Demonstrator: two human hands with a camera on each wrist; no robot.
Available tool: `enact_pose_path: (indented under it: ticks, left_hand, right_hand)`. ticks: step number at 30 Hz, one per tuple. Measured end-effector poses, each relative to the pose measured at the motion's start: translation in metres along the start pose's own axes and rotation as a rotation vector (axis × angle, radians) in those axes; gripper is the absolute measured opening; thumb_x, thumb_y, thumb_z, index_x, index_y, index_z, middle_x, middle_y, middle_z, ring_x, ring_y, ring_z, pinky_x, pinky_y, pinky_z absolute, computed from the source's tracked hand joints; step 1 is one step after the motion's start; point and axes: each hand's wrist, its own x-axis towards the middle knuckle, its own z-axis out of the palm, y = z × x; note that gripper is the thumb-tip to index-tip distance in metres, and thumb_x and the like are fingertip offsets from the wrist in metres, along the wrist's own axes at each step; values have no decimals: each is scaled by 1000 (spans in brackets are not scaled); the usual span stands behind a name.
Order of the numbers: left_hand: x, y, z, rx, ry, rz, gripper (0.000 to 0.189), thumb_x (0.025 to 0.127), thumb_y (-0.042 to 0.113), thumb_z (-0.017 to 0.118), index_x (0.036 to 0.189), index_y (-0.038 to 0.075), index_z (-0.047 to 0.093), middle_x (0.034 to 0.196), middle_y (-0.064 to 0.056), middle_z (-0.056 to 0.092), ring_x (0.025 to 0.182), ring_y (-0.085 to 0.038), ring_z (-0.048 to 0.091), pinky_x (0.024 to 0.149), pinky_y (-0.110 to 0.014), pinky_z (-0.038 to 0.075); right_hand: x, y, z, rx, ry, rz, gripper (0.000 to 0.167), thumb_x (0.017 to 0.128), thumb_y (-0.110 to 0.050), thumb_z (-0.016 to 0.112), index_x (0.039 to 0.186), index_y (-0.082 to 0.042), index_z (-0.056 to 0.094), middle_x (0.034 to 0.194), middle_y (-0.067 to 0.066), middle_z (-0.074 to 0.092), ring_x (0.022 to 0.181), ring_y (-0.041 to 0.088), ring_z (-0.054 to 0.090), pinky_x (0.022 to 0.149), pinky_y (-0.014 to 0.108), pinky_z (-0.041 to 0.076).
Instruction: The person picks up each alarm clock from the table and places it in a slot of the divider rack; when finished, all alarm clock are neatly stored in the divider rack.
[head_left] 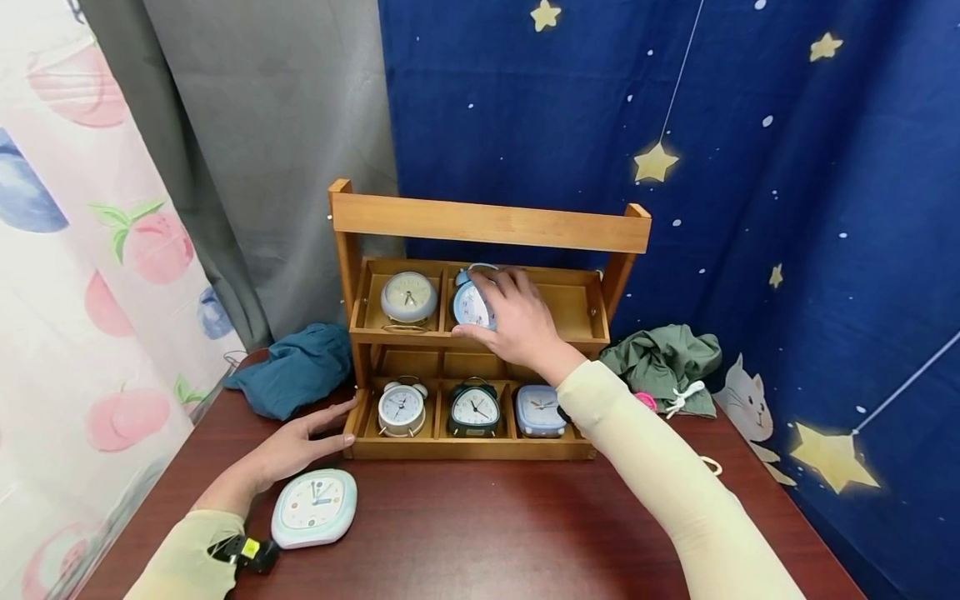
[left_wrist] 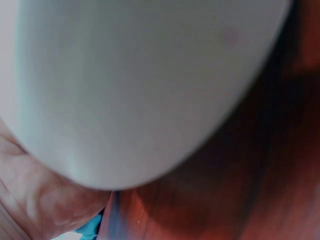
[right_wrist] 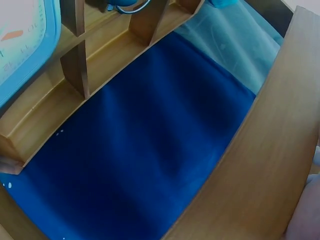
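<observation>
On the upper tier of a wooden two-tier shelf point(head_left: 489, 223), my right hand point(head_left: 519, 323) grips a light-blue alarm clock point(head_left: 470, 307), its fingers over the top and right side and the thumb low in front. Left of it in the same tier is a round grey clock point(head_left: 408, 297). My left hand point(head_left: 288, 448) touches the shelf's lower left end with extended fingers. A mint-rimmed clock point(head_left: 315, 507) lies face up beside that wrist; a pale blurred surface fills much of the left wrist view.
The lower tier holds a white twin-bell clock point(head_left: 401, 408), a dark green clock point(head_left: 474, 410) and a blue rounded-square clock point(head_left: 539, 408). A teal cloth point(head_left: 296, 371) lies left of the shelf, a green cloth point(head_left: 667, 362) right. Curtains hang behind.
</observation>
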Motion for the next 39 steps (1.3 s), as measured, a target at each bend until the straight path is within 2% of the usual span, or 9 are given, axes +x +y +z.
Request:
enact_pose_path:
  ticks: [4,7,11,16,19,22,26,29,39]
  left_hand:
    - [0,-1,2,-11,0,-14,82,106,51,75,174,21,42,175,-23,40,161,-50,35,121,-73,38]
    - [1,-2,3,-10,-5,-17,83,106,51,75,174,19,41,175,-24,40,161,-50,35,121,-73,39]
    - [2,0,2,5,-13,-12,84,106,55,73,175,20,40,176,-23,39,161,-50,35,121,-72,39]
    - [2,0,-1,-1,-9,-7,83,106,56,74,175,24,41,176,-21,39,162,-49,34,122,-71,38]
    - [2,-1,-2,-7,-1,-9,82,105,54,75,175,25,42,176,-21,40,162,-49,34,121,-72,39]
    - [3,-1,-2,-3,-3,-12,83,106,53,75,175,23,41,176,-22,39,161,-50,35,121,-72,39]
    - [4,-1,-1,-1,-5,-29,83,106,55,74,175,24,40,176,-20,39,162,-48,35,122,-71,39]
    - [4,-1,-1,-2,-1,-32,83,105,56,74,175,26,41,176,-20,40,162,-47,36,121,-71,39]
    - [3,-3,-1,-4,3,-7,81,105,56,74,173,25,44,174,-18,43,160,-47,39,119,-72,41]
  right_hand:
    - [-3,-2,1,19,-14,3,101,97,-73,75,174,-18,41,168,14,48,155,42,39,125,59,39]
    - [-13,-4,2,37,29,-4,100,97,-69,77,173,-14,42,170,17,44,157,42,37,128,59,36]
    - [-35,-15,6,71,170,-67,92,97,-63,80,164,-7,51,166,25,46,156,44,40,129,59,35]
    - [-66,-43,17,163,365,-229,78,103,-62,72,148,1,63,154,28,56,146,48,49,125,60,39]
    - [-80,-65,24,237,394,-289,74,105,-60,71,145,1,66,152,26,60,144,47,53,125,57,41]
    - [-95,-89,33,292,328,-324,76,100,-58,77,148,0,65,154,23,59,145,43,54,126,53,41]
    - [-115,-119,44,369,122,-320,85,95,-58,85,157,-6,58,160,17,54,147,34,53,126,47,43]
    - [-123,-140,48,450,-35,-262,87,94,-58,87,162,-15,54,163,9,51,149,25,52,121,40,48]
    - [-123,-198,64,488,-355,-280,88,98,-72,75,168,-25,48,163,-4,49,144,5,52,113,20,47]
